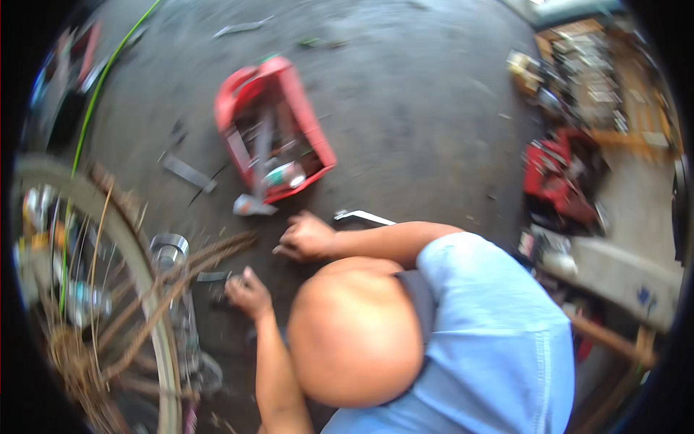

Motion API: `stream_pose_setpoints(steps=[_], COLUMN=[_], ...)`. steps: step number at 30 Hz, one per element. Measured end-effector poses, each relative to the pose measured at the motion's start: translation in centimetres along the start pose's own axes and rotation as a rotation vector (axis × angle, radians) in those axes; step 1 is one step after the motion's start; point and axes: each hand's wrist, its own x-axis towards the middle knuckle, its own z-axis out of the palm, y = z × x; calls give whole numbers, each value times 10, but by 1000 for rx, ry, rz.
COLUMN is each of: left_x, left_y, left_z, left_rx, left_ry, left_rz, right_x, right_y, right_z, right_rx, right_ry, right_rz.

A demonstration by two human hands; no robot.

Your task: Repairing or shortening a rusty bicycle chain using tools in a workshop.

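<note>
My left hand [249, 294] is low over the dark floor, beside the bicycle wheel [148, 269]. Its fingers look closed, with the thumb raised; a small grey strip [214, 276] shows at the fingertips, though blur hides whether they grip it. My right hand [309, 237] reaches in from the right, just below the red cut-open plastic container [312, 123]. Its fingers are curled, and what they hold, if anything, is hidden. In the container lie metal tools and a can [285, 176]. A flat metal piece [253, 206] rests at its near edge.
A silver hand tool [365, 216] lies beyond my right forearm, and a metal strip [188, 172] left of the container. Brown rope-like strands [195, 264] cross the wheel. A green cord [92, 101] runs down the left. A red bag [560, 177] and a wooden tray [640, 108] are right.
</note>
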Motion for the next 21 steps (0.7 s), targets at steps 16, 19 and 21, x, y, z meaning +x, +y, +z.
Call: stream_pose_setpoints(steps=[16,19,21], left_x=[88,101,107], left_y=[192,288,320], left_z=[-4,-40,-51], left_rx=[82,-96,-191], left_ry=[63,201,319], left_rz=[657,647,713], right_x=[-422,-414,-414], right_y=[-26,-20,-28], right_z=[-55,-46,-56], right_rx=[183,273,304], right_ry=[-90,105,245], right_rz=[873,911,926])
